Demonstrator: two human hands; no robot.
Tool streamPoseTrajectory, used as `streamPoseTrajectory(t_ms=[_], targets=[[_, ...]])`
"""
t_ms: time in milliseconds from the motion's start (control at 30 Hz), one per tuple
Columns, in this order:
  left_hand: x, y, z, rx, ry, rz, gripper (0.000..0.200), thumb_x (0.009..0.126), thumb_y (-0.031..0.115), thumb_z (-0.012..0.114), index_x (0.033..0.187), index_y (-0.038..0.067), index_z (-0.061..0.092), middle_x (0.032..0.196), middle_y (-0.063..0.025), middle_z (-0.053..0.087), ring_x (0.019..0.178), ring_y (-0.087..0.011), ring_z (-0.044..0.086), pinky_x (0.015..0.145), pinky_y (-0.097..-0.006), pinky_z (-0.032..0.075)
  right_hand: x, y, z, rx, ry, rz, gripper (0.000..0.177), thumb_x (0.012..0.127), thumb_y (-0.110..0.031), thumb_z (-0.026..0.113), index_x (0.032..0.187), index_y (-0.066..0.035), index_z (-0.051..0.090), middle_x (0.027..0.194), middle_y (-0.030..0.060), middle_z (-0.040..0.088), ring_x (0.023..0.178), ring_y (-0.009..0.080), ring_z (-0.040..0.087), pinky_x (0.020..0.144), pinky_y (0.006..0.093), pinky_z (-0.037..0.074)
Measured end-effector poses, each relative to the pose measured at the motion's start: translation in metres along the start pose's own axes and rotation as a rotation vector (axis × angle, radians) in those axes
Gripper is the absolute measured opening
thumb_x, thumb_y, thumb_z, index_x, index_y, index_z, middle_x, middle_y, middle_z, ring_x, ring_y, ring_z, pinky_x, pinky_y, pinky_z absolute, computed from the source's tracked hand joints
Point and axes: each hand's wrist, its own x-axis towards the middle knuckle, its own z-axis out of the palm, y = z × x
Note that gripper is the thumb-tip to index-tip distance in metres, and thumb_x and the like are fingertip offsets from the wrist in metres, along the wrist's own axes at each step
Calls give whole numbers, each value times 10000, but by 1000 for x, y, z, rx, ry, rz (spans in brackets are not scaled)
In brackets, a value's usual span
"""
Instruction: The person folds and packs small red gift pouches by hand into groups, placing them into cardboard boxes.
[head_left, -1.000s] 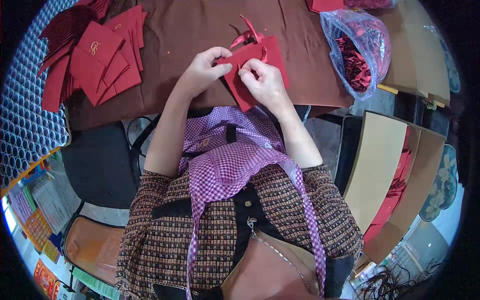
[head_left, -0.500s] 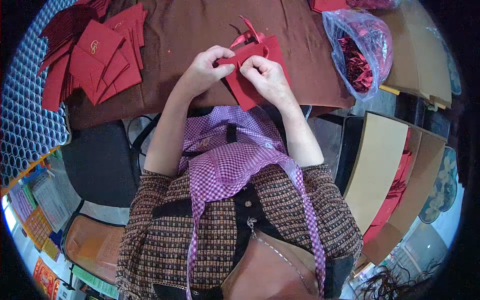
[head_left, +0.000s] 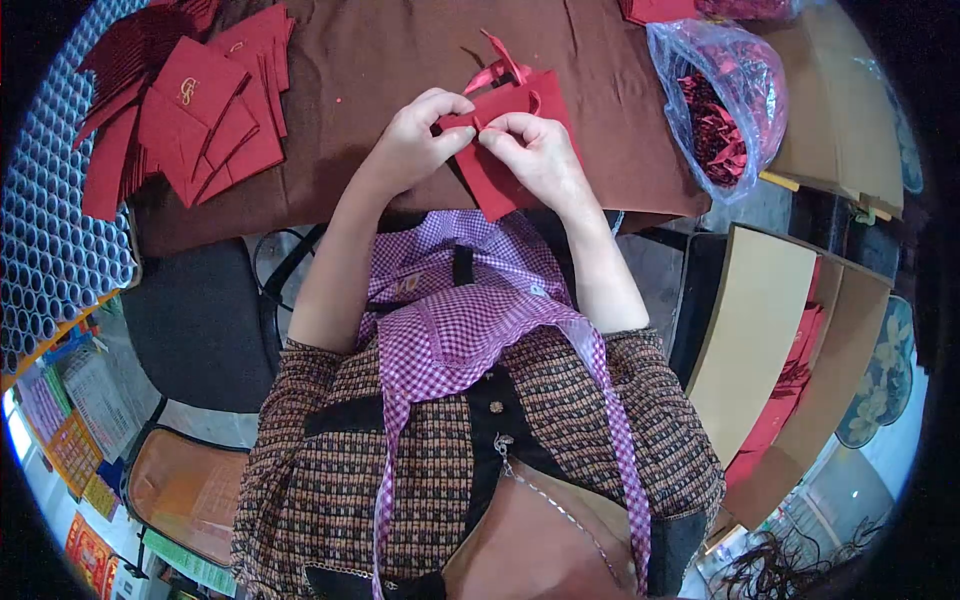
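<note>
A small red paper bag (head_left: pixel 510 195) lies flat and slanted near the table's front edge, under my two hands. Red ribbon (head_left: pixel 505 62) loops out past its far end, and another bit of ribbon (head_left: pixel 535 103) curves up beside my right knuckles. My left hand (head_left: pixel 418 138) is closed at the bag's upper left, thumb and forefinger pinching its edge. Close beside that thumb, my right hand (head_left: pixel 540 160) pinches a short end of ribbon between thumb and forefinger. The fingertips hide exactly where the ribbon meets the bag.
Stacked red bags with gold lettering (head_left: pixel 190 95) lie at the table's left, beside a rack of round tubes (head_left: pixel 50 230). A clear plastic bag of red ribbons (head_left: pixel 720 110) sits on the right. Below it stands a cardboard box (head_left: pixel 755 340) holding red pieces. The brown cloth (head_left: pixel 350 60) covers the table.
Both hands stay at the same spot on the bag. The right fingers have shifted slightly, closing nearer to the left thumb; the bag has barely moved.
</note>
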Motion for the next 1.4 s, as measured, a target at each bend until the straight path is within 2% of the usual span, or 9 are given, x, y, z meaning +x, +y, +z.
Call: streamPoseTrajectory(t_ms=[200, 400, 700, 800, 867, 967, 1167, 1267, 1400], targets=[[1, 4, 1, 36, 20, -3, 215, 801, 55, 653, 997, -5, 588, 962, -52, 595, 898, -125, 558, 784, -259, 451, 2, 3, -5, -78, -15, -19, 207, 843, -190, 613, 849, 12, 651, 670, 46, 631, 630, 75, 557, 571, 256, 446], [1, 4, 2, 67, 32, 25, 218, 792, 36, 657, 993, -1, 581, 953, -51, 593, 905, -132, 561, 786, -262, 451, 5, 5, -8, -48, -112, 30, 157, 855, -143, 594, 843, 7, 640, 747, -10, 632, 720, 50, 555, 651, 222, 450], [1, 3, 0, 116, 9, 93, 218, 781, 27, 660, 980, -5, 576, 946, -61, 589, 902, -155, 571, 777, -271, 459, 6, 5, -9, 40, -92, -22, 173, 815, -156, 601, 829, 6, 658, 668, 2, 616, 647, 58, 544, 596, 244, 444], [1, 5, 1, 152, 14, 122, 219, 776, 26, 663, 975, -3, 576, 957, -71, 592, 902, -159, 574, 777, -274, 459, 8, 3, -11, 6, -141, 47, 153, 838, -119, 570, 814, 11, 647, 746, -6, 629, 729, 60, 556, 675, 223, 449], [1, 11, 3, 153, 72, 153, 227, 709, 8, 674, 924, 10, 601, 888, -124, 593, 859, -283, 584, 773, -358, 472, 10, 5, -11, 58, -164, 90, 151, 826, -115, 565, 813, 8, 652, 739, -7, 622, 727, 62, 554, 676, 217, 445], [3, 4, 3, 302, 77, 310, 225, 727, -3, 668, 936, 7, 587, 942, -104, 589, 901, -258, 586, 793, -326, 469, 10, -1, -10, 27, -135, 130, 150, 811, -124, 570, 788, 4, 645, 713, -16, 607, 674, 58, 534, 618, 217, 426], [3, 3, 7, 376, 183, 329, 214, 664, 10, 696, 861, 41, 621, 982, -98, 571, 938, -294, 539, 808, -396, 428, 9, 2, 0, -100, -28, 21, 143, 784, -137, 576, 746, -7, 622, 642, -29, 561, 592, 42, 480, 518, 232, 382], [0, 19, 11, 606, 221, 319, 208, 655, 20, 689, 850, 62, 629, 996, -77, 562, 948, -272, 521, 819, -401, 393, 10, 4, 3, -176, 16, 19, 139, 769, -138, 575, 736, -9, 618, 604, -21, 545, 573, 48, 476, 501, 245, 381], [-1, 18, 11, 626, 191, 318, 194, 654, 28, 682, 835, 78, 631, 973, -65, 566, 928, -256, 513, 799, -389, 375, 13, -1, 4, -229, 26, 5, 149, 755, -137, 573, 730, 3, 619, 563, 12, 532, 553, 66, 480, 494, 263, 389]])
